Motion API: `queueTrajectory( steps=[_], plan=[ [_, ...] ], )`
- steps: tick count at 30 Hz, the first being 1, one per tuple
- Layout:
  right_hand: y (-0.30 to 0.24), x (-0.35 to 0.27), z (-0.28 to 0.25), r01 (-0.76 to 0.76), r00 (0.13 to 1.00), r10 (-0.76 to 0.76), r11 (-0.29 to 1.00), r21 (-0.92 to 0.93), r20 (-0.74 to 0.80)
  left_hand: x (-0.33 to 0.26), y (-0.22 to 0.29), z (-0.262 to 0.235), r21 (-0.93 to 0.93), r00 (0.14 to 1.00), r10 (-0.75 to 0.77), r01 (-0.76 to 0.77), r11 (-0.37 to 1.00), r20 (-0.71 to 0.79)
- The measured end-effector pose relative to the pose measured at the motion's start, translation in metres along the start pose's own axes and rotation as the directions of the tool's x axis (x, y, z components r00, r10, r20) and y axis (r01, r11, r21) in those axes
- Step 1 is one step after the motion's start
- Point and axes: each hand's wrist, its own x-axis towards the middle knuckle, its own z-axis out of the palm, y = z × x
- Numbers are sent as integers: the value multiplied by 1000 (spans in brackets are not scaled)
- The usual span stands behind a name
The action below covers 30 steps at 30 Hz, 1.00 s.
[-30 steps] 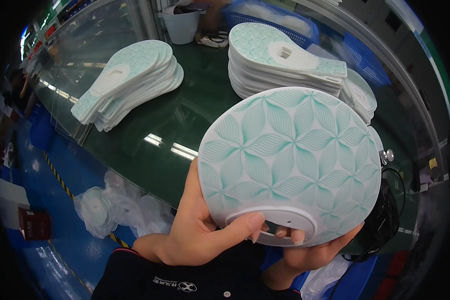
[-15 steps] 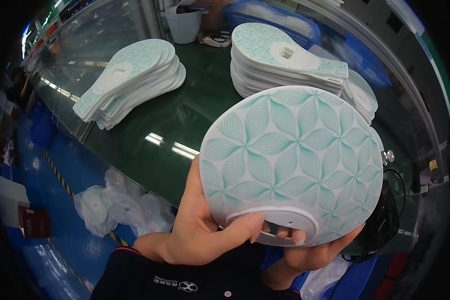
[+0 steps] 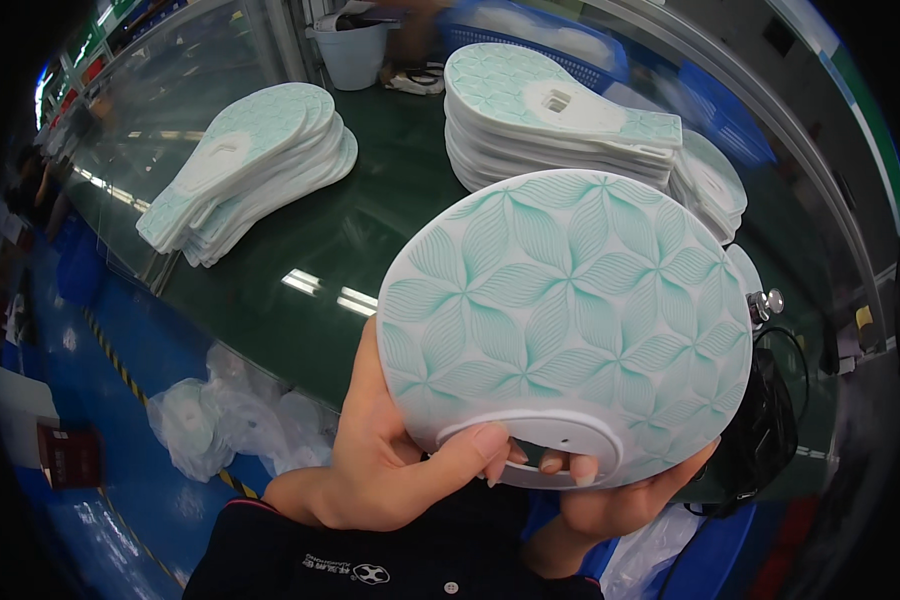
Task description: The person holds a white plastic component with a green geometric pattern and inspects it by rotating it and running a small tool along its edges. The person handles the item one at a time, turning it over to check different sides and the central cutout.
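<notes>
"While you look at it up close, what is that round thing in the hands?"

"It's a white disc [image 3: 565, 325] with raised teal petal lines across its face, and a plain white tab at its lower edge with a small hole in it. It sits just in front of the camera, above the near edge of the green worktop [image 3: 370, 230]."

"How is it held?"

"The left hand [image 3: 390, 470] wraps the lower left rim, thumb across the tab. The right hand [image 3: 610, 505] cups it from beneath, fingertips showing at the tab. Both hands have a closed grip on the disc."

"Which way does it point?"

"The patterned face is turned to the camera. The tab points down toward the person, and the disc runs from there up and away, leaning a little to the right."

"Anything different from a second ago?"

"Very little. The disc has shifted a touch higher and rightward, and the hands keep the same hold."

"And farther off?"

"A stack of paddle-shaped pieces [image 3: 255, 165] lies on the left of the worktop, a taller stack [image 3: 555, 125] on the right, with a white bucket [image 3: 355, 50] behind. Clear plastic bags [image 3: 220, 415] lie on the blue floor at lower left."
</notes>
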Motion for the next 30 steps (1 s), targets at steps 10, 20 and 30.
queueTrajectory(
  steps=[10,20,30],
  plan=[
    [0,-1,-6,-106,965,4,922,373,263,-9,-7,-3,-189,998,-23,10,982,-63],
    [3,5,2,-279,807,-65,834,476,587,-7,-9,-4,-138,983,-158,144,980,-96],
    [-6,54,-40,306,949,-97,524,-795,301,-4,-27,-15,-251,943,-242,183,950,-230]
  ],
)
